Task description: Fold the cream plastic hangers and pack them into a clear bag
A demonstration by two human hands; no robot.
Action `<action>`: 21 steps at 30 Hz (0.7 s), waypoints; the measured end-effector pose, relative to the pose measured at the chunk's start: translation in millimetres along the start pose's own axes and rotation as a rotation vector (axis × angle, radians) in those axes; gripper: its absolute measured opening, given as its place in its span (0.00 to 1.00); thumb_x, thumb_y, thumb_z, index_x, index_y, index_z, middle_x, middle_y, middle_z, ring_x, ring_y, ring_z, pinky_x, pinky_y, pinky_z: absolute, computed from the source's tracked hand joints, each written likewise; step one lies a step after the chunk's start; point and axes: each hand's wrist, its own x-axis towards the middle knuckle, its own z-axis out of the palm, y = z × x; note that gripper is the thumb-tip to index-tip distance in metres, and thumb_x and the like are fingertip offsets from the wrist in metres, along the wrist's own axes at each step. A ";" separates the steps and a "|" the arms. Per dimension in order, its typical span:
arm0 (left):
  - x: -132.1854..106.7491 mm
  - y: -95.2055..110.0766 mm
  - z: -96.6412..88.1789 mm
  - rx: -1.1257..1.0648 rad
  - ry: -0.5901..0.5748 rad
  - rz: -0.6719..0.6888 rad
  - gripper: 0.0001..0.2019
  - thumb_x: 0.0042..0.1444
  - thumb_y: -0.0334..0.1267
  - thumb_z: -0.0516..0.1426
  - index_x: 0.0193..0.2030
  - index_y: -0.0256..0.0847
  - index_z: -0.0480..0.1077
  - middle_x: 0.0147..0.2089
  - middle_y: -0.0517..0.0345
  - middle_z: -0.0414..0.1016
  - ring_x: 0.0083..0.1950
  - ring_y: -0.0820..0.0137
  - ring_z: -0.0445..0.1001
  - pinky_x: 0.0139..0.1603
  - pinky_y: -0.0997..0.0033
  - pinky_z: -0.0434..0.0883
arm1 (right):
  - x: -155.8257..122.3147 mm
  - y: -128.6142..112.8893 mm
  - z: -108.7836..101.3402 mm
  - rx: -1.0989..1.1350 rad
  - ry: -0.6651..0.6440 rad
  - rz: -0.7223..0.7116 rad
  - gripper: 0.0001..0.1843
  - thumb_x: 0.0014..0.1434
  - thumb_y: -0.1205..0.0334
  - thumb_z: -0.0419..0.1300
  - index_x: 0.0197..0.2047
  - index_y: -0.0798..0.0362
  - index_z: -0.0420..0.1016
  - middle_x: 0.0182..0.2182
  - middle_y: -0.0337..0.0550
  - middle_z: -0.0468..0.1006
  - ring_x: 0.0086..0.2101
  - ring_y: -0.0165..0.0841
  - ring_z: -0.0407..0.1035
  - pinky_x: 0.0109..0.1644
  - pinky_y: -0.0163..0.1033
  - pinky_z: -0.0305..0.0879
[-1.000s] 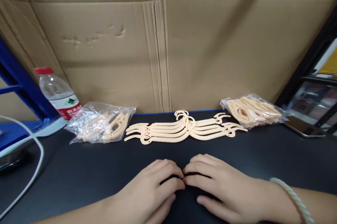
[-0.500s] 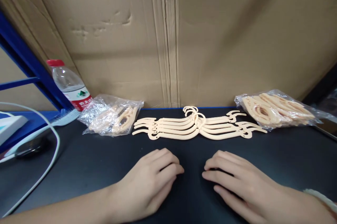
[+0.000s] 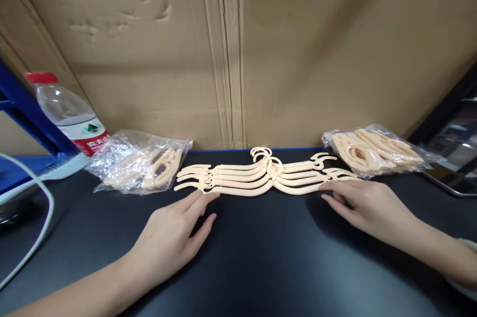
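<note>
Several beige plastic clothes hangers (image 3: 242,191) lie stacked in a row across the table, hooks toward the back and curved tips at both ends. My left hand (image 3: 169,232) reaches the left end of the front hanger, its fingertips over or on it. The thumb stands apart from the fingers, so the hand is open. At the other end, my right hand (image 3: 368,207) has its fingertips over the right part of the front hanger, partly covering it. Its thumb is spread a little below; this hand is open too.
Clear bags of beige hanger-like pieces lie left (image 3: 137,163) and right (image 3: 376,153). A red-capped water bottle (image 3: 70,113) leans at the left, near a white cable (image 3: 46,222). A cardboard wall (image 3: 298,58) rises behind the black table (image 3: 253,257).
Both hands have moved apart and forward, from near the table's middle to the two ends of the hangers. The view has shifted slightly right.
</note>
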 end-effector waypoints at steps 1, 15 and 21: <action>0.7 -2.1 -0.4 0.010 0.000 0.010 0.17 0.64 0.38 0.48 0.58 0.41 0.61 0.45 0.52 0.73 0.38 0.66 0.77 0.35 0.69 0.73 | -0.2 5.7 -2.3 -0.030 -0.027 0.044 0.11 0.63 0.58 0.51 0.41 0.51 0.74 0.20 0.37 0.72 0.21 0.32 0.68 0.24 0.35 0.57; 5.4 -18.1 2.5 -0.033 0.114 0.102 0.13 0.64 0.38 0.48 0.52 0.40 0.66 0.50 0.49 0.75 0.47 0.63 0.77 0.47 0.67 0.74 | 3.6 37.1 -1.9 0.131 -0.141 0.082 0.10 0.63 0.58 0.54 0.42 0.52 0.74 0.35 0.44 0.74 0.33 0.34 0.70 0.36 0.38 0.66; 9.0 -16.1 1.8 -0.096 0.085 0.033 0.11 0.63 0.39 0.49 0.45 0.40 0.70 0.45 0.50 0.74 0.44 0.63 0.76 0.45 0.66 0.73 | 1.9 35.3 6.9 0.174 -0.099 0.016 0.14 0.66 0.56 0.52 0.43 0.52 0.76 0.36 0.45 0.72 0.35 0.33 0.70 0.40 0.39 0.68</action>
